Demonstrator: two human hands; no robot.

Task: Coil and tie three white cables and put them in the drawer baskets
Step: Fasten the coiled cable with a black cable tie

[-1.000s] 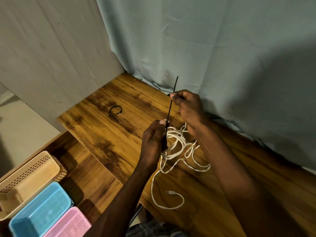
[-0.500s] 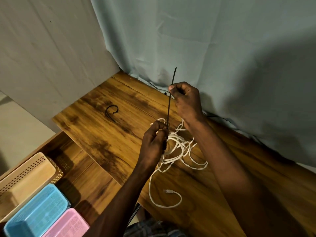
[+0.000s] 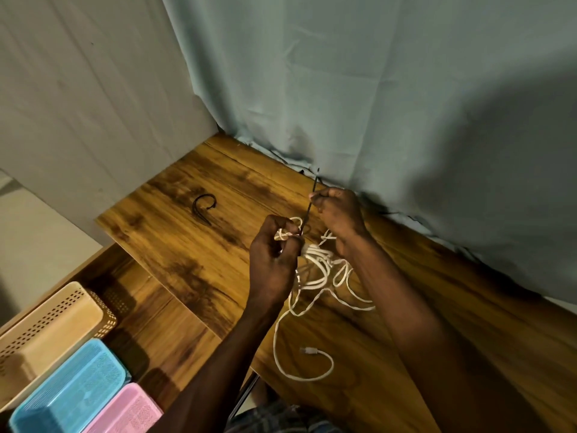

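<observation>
Tying the cable over the desk (image 3: 193, 260)

Below your fingers the cable (image 3: 315, 267) lies in loose white loops on the wood. Your left hand (image 3: 274, 257) has its fingers curled tight round the bundled coil. Your right hand (image 3: 338, 210) pinches the black tie (image 3: 307, 210) just above it. Three baskets (image 3: 71, 370) sit lower left.

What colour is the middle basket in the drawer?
Light blue, between the beige and pink ones; the head view shows it.
</observation>
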